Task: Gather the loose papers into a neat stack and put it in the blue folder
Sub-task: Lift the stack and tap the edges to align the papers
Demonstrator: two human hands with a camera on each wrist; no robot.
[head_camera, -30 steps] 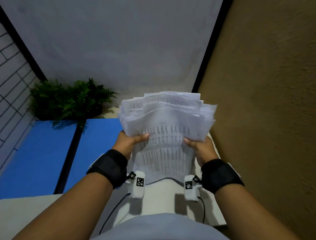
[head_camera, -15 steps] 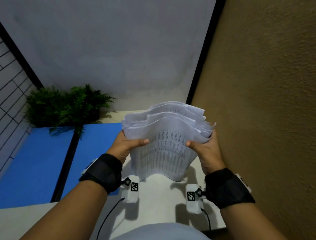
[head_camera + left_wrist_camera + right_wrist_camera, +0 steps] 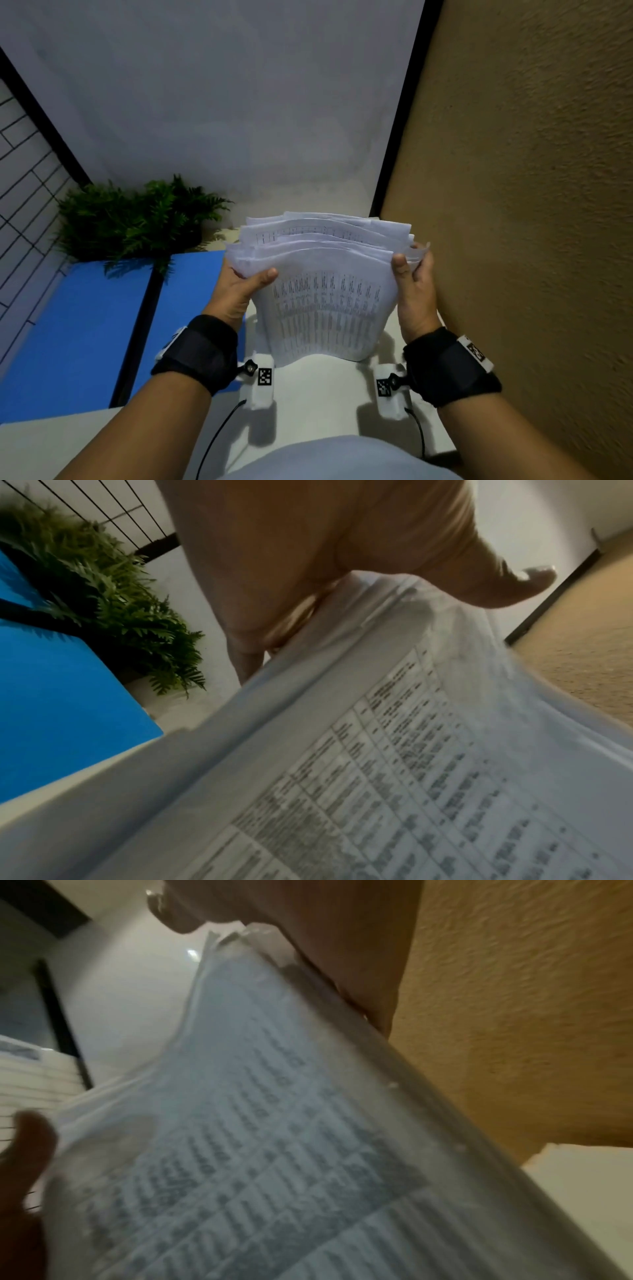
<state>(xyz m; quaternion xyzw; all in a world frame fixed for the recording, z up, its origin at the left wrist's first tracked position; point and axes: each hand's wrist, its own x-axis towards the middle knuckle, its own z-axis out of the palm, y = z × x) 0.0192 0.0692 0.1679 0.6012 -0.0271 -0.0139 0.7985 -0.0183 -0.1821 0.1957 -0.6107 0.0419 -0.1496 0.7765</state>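
Note:
A thick bundle of printed papers [image 3: 325,294] stands on its lower edge on the white table [image 3: 318,404], its top sheets fanned and uneven. My left hand [image 3: 239,291] grips the bundle's left side, thumb across the front sheet. My right hand [image 3: 412,287] grips the right side, thumb in front and fingers behind. The left wrist view shows the papers [image 3: 394,764] under my thumb [image 3: 507,582]; the right wrist view shows the papers [image 3: 257,1137] blurred. The blue folder [image 3: 85,329] lies open and flat to the left, also seen in the left wrist view as the blue folder [image 3: 58,704].
A green fern plant [image 3: 137,219] stands behind the folder against the pale wall. A brown textured wall [image 3: 520,205] rises close on the right of the table. A black spine strip [image 3: 140,339] runs down the folder's middle.
Both hands have slid outward to the bundle's side edges and the papers have come down onto the table edge, more upright. The view has dipped slightly.

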